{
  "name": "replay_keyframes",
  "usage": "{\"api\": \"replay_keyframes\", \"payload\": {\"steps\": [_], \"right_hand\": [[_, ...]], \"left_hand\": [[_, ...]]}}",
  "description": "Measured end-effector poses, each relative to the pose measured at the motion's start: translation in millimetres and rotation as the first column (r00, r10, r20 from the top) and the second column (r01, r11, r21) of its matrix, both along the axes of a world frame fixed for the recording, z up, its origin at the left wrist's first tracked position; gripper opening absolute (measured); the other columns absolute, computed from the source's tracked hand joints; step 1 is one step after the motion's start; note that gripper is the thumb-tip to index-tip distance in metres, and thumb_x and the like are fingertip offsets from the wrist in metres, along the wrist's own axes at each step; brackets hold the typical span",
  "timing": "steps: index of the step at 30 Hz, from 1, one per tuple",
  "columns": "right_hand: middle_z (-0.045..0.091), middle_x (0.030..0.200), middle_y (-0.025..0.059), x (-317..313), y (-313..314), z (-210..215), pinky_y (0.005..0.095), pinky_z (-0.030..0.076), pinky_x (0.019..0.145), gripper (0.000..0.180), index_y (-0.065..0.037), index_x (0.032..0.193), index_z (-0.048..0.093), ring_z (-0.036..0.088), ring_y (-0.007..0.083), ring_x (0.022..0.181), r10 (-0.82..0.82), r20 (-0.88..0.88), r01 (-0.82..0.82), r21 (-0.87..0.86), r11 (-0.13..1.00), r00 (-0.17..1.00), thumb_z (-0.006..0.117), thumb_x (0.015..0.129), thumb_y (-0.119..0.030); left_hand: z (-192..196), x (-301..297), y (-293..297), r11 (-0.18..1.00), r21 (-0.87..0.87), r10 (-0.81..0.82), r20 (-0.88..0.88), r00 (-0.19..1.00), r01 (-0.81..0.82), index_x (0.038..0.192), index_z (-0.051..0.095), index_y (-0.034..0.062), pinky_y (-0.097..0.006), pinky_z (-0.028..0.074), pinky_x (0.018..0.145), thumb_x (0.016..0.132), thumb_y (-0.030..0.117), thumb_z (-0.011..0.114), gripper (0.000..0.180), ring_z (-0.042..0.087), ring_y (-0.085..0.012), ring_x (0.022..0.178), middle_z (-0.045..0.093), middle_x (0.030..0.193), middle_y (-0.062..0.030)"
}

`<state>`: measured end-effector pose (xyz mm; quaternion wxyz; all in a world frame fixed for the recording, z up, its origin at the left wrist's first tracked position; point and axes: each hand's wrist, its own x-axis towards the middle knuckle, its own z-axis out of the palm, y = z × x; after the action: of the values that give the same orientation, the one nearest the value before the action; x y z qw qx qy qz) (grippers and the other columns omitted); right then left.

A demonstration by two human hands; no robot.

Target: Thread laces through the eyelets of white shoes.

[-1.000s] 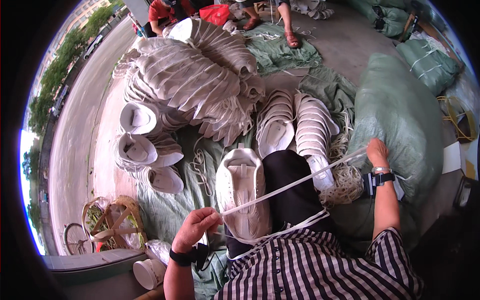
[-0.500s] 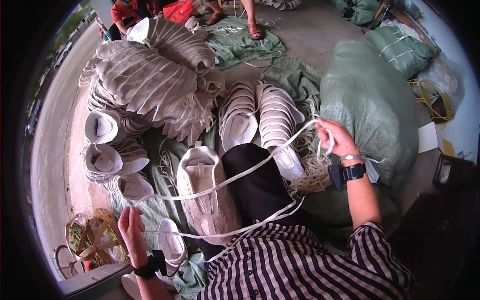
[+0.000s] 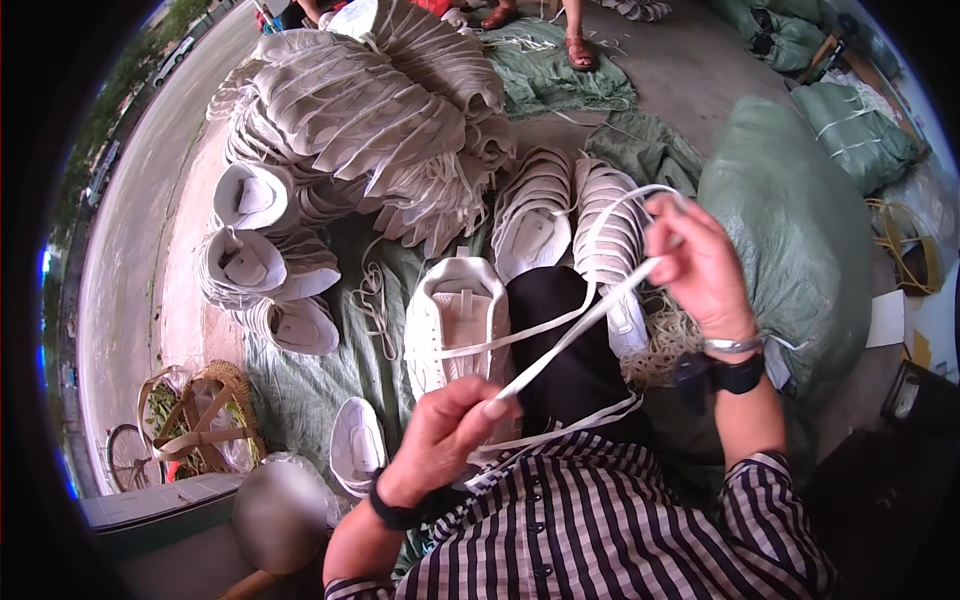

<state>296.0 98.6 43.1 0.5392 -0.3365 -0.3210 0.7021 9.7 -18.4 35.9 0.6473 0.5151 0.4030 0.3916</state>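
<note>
A white shoelace (image 3: 578, 331) stretches taut and slanting between my two hands. My left hand (image 3: 447, 432) pinches its lower end between thumb and fingers, just in front of a white shoe upper (image 3: 424, 345). Higher up, at the right, my right hand (image 3: 697, 262) is closed on the lace, its fingers slightly blurred; a loop arches above it. More lace trails across the shoe upper and along my lap. That shoe upper stands toe toward me against my dark-clad knee (image 3: 560, 345), its lower part partly hidden by my left hand.
Beyond the knee lie two nested rows of shoe uppers (image 3: 535, 225) and a pile of loose laces (image 3: 668, 345). A big heap of uppers (image 3: 360, 110) rises at far left. A full green sack (image 3: 785, 220) stands right, a woven basket (image 3: 215, 395) left. Another person's foot (image 3: 580, 50) shows at the top.
My left hand has moved right and in front of the shoe upper, and now pinches the lace. The lace between my hands is straighter. The view has shifted, so the scene sits further right.
</note>
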Motion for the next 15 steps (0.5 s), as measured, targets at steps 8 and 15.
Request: {"api": "replay_keyframes", "payload": {"steps": [8,15], "right_hand": [[0.058,0.107,0.0189,0,-50,-38,0.0398,0.046,0.084,0.043,-0.002,0.113,0.052,0.057,0.0361,0.097,-0.384,0.921,-0.338,0.344,0.876,-0.059,0.068,0.075,-0.012],[0.063,0.074,0.0116,-82,-76,-22,0.0301,0.05,0.069,0.016,-0.001,0.102,0.059,0.064,0.0199,0.072,0.538,0.683,-0.774,0.064,0.629,0.494,0.057,0.088,-0.01]], "left_hand": [[1,-15,-20,0.994,-0.108,-0.075,-0.441,0.894,0.03,0.085,0.063,0.0009,-0.025,0.04,0.052,0.09,0.014,0.059,0.015,0.048,-0.0102,0.055,0.055,0.064,-0.0027],[-3,-8,14,0.749,0.66,0.546,-0.568,0.616,-0.055,0.103,0.06,0.0047,-0.04,0.044,0.083,0.074,0.01,0.07,0.031,0.053,-0.0327,0.096,0.054,0.105,-0.0172]]}}
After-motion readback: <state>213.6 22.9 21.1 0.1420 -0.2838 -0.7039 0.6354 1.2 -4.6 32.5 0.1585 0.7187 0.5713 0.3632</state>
